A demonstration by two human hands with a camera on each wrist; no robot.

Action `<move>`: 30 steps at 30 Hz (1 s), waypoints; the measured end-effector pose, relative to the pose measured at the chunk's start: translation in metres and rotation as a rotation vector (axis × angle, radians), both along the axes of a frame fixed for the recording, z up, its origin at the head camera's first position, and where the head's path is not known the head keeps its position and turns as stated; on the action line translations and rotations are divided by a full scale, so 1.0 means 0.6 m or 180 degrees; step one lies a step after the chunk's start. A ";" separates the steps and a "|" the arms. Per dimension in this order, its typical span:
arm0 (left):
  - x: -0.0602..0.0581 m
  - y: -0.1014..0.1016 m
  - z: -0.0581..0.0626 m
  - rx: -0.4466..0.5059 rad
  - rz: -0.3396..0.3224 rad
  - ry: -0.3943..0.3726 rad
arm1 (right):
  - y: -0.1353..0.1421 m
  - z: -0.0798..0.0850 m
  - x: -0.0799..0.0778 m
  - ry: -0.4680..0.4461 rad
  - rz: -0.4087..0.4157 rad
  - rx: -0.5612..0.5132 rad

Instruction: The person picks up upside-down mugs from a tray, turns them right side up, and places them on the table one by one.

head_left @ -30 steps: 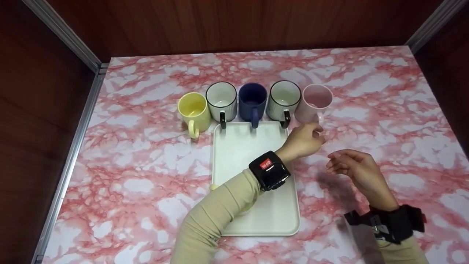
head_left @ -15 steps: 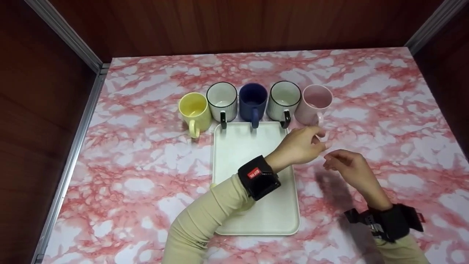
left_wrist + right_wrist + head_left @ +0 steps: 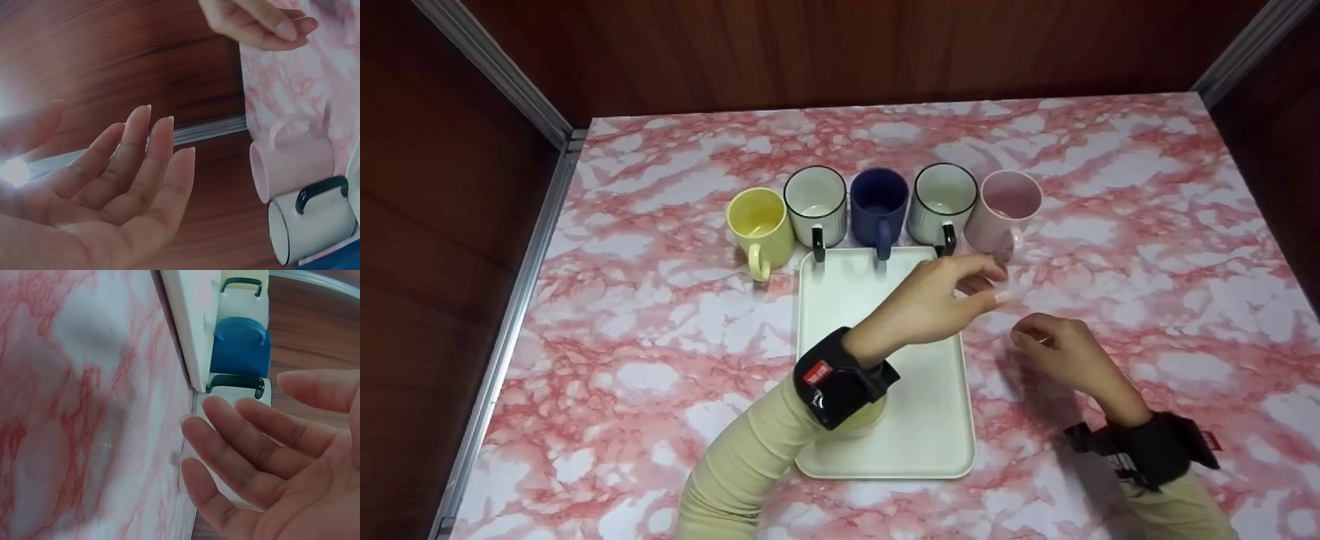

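My left hand (image 3: 934, 300) hovers above the far right part of a white tray (image 3: 926, 420), its fingers loosely bent and holding nothing. Further right, over the table, my right hand (image 3: 1069, 352) hangs relaxed, with nothing in its grasp. Behind the tray stands a row of mugs: yellow (image 3: 760, 232), white with a black handle (image 3: 815, 206), dark blue (image 3: 879, 206), a second white (image 3: 943, 202) and pink (image 3: 1006, 214). The pink mug is nearest the left fingertips, apart from them. A pale yellow object (image 3: 864, 421) lies on the tray, mostly hidden by the left forearm.
The table (image 3: 622, 300) has a pink-and-white marbled surface. Dark wood panels (image 3: 840, 52) enclose its back and sides, with metal rails (image 3: 510, 315) along the corners. Mug handles point toward me, several reaching over the tray's back edge.
My left hand has drawn back leftward from beside the pink mug, its forearm shifting left and uncovering more of the yellow object. My right hand has moved slightly left and down. The mugs stay put.
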State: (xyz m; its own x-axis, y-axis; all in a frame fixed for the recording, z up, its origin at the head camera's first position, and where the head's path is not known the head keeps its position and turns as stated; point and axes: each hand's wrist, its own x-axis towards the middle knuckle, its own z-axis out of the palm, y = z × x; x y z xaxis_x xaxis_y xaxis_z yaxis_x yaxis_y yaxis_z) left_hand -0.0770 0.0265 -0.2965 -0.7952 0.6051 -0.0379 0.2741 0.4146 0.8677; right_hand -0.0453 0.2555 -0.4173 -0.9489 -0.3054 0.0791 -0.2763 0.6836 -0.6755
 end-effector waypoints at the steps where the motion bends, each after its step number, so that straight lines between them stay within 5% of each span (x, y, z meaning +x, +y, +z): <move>1: 0.002 -0.007 0.001 0.0029 0.0004 0.0022 | 0.000 0.000 0.000 -0.0020 0.0035 0.0012; 12: 0.012 -0.090 -0.006 0.0267 0.0055 0.0016 | 0.001 -0.001 0.001 -0.0283 0.0163 0.0150; 30: 0.041 -0.218 -0.067 0.0132 0.0133 -0.0061 | 0.000 -0.004 0.002 -0.0269 0.0185 0.0133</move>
